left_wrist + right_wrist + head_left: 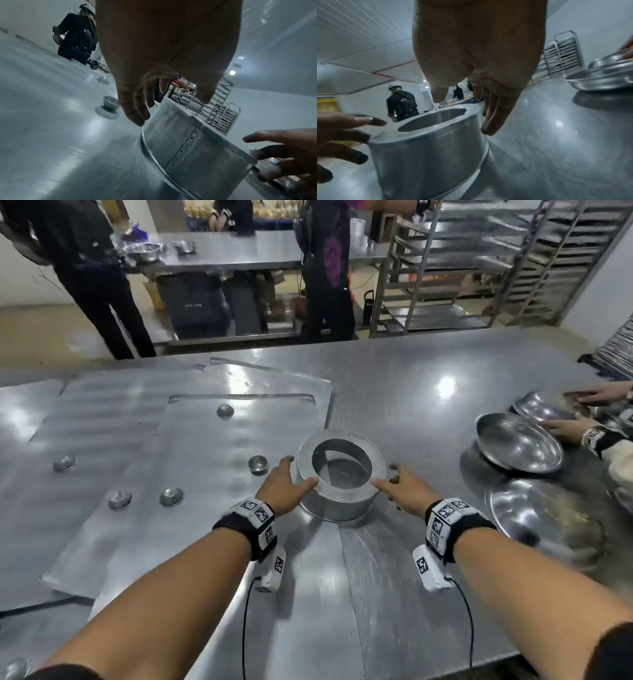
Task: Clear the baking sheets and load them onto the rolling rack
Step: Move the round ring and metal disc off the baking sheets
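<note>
A round metal drum with a wide hole in its top stands on the steel table in front of me. My left hand is at its left side, fingers spread and thumb at the rim. On the other side my right hand mirrors it, thumb tip at the rim. Neither hand grips it. Flat baking sheets overlap on the left, with several small metal cups on them. The rolling rack stands beyond the table.
Round metal pans lie at the right, where another person's hands work. A large round lid lies near my right forearm. Two people stand by a second steel table across the aisle.
</note>
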{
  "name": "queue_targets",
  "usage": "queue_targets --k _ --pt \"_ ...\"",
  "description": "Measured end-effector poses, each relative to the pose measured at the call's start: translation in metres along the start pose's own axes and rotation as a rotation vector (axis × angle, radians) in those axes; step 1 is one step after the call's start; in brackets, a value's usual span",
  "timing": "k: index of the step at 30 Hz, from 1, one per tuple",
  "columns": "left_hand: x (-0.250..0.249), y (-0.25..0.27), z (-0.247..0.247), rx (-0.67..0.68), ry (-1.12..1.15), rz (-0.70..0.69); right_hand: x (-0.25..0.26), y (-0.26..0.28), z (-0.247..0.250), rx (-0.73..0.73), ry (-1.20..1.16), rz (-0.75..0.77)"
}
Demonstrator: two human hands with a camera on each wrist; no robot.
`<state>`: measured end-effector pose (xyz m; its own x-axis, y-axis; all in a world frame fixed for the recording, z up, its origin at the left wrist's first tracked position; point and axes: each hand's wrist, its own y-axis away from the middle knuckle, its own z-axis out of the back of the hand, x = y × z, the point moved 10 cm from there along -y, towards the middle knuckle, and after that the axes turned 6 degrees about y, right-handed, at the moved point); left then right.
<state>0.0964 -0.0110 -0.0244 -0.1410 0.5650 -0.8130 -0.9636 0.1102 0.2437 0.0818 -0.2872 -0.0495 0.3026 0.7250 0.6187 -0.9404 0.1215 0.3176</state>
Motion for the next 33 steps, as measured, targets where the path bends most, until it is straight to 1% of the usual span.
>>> queue_targets --k 2,5,8,11,15,18,21,29,33 --pt "-0.001 -0.014 -0.005 0.013 0.044 -0.010 -0.007 -0.008 -0.006 0.025 -0.063 -0.043" --pt "0.006 -0.027 -0.016 0.048 0.129 -0.024 -0.012 -0.011 -0.014 0.071 -0.140 -0.056" --pt "0.026 -0.033 -0.022 0.060 0.240 0.035 -0.017 -0.019 -0.020 0.099 -0.196 -0.064" --pt "0.029 -0.031 -0.024 0.074 0.333 0.055 -0.020 -0.024 -0.023 0.134 -0.271 -0.071" --pt "0.037 -0.020 -0.020 0.070 0.359 0.102 -0.013 -0.023 -0.027 0.183 -0.333 -0.033" --pt "0.043 -0.008 -0.015 0.039 0.369 0.127 -0.015 -0.026 -0.025 0.153 -0.385 -0.015" --pt "0.046 0.007 -0.012 0.009 0.356 0.139 -0.013 -0.026 -0.025 0.145 -0.372 0.034" --pt "0.032 0.042 -0.005 -0.141 0.335 0.087 -0.002 -0.022 -0.017 0.157 -0.322 0.172" --pt "0.024 0.055 -0.004 -0.171 0.343 0.064 0.005 -0.014 -0.012 0.173 -0.342 0.215"
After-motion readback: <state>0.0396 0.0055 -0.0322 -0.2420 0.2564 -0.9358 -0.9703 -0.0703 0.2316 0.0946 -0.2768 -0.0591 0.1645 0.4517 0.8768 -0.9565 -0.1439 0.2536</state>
